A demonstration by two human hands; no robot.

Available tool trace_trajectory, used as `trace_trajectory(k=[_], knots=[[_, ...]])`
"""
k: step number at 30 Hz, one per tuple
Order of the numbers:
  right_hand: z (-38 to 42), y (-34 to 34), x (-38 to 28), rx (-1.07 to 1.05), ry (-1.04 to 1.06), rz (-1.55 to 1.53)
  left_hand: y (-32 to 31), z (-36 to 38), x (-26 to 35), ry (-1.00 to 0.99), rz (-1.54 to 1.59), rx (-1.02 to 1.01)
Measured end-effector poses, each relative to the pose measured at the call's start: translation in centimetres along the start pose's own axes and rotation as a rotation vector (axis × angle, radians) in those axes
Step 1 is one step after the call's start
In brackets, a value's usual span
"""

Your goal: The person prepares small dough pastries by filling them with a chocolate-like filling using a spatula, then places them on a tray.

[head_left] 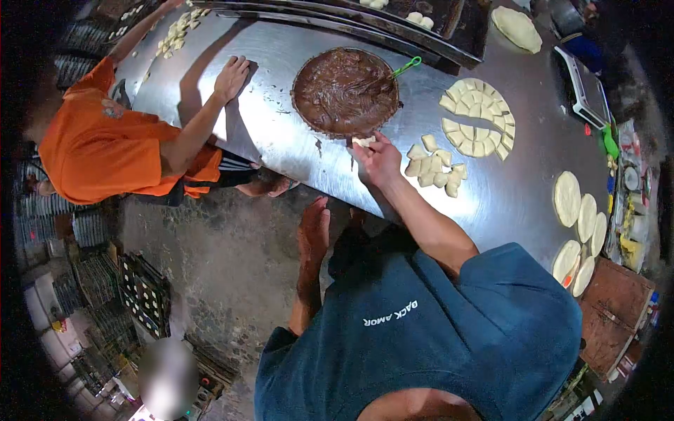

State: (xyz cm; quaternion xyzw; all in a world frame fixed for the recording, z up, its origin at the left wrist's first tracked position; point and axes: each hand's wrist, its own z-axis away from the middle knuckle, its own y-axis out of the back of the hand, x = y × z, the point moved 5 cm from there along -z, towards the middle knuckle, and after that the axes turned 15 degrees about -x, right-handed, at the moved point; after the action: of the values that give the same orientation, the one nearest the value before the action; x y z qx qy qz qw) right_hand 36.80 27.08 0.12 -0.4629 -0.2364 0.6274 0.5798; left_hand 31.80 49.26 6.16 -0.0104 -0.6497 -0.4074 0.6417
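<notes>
My right hand (380,161) is closed on a small pale piece of dough (364,141). It is at the near rim of a round pan of dark brown filling (344,91). A green-handled utensil (406,66) rests at the pan's right rim. Just right of my hand lies a loose pile of cut dough pieces (434,167). Beyond it is a flat dough round cut into many pieces (479,116), split by a curved gap. My left hand (314,226) hangs low by the table's near edge, in shade, its fingers seemingly extended with nothing visible in them.
A co-worker in an orange shirt (116,151) leans at the left, one hand (232,78) on the metal table (270,133). Dark trays (393,31) stand at the back. Uncut dough rounds (567,198) and a scale-like device (583,88) are at the right.
</notes>
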Motion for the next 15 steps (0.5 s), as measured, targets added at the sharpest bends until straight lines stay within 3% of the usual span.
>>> trace_trajectory(k=[3, 6, 9, 12, 15], knots=[[0.1, -0.6, -0.9, -0.171, 0.009, -0.127, 0.1, -0.2, -0.9, 0.060, 0.064, 0.000], [-1.3, -0.1, -1.0, -0.031, -0.010, 0.153, 0.3, -0.8, -0.4, -0.012, 0.055, 0.008], [-1.8, 0.0, -0.8, 0.103, 0.029, 0.325, 0.4, -2.1, 0.3, 0.055, 0.080, -0.027], [-0.6, -0.3, -1.4, 0.086, 0.074, 0.313, -0.3, -3.8, 0.6, 0.016, 0.061, -0.039], [1.9, -1.4, -3.0, -0.007, 0.112, 0.262, -1.9, -5.9, 2.0, 0.088, 0.309, -0.121]])
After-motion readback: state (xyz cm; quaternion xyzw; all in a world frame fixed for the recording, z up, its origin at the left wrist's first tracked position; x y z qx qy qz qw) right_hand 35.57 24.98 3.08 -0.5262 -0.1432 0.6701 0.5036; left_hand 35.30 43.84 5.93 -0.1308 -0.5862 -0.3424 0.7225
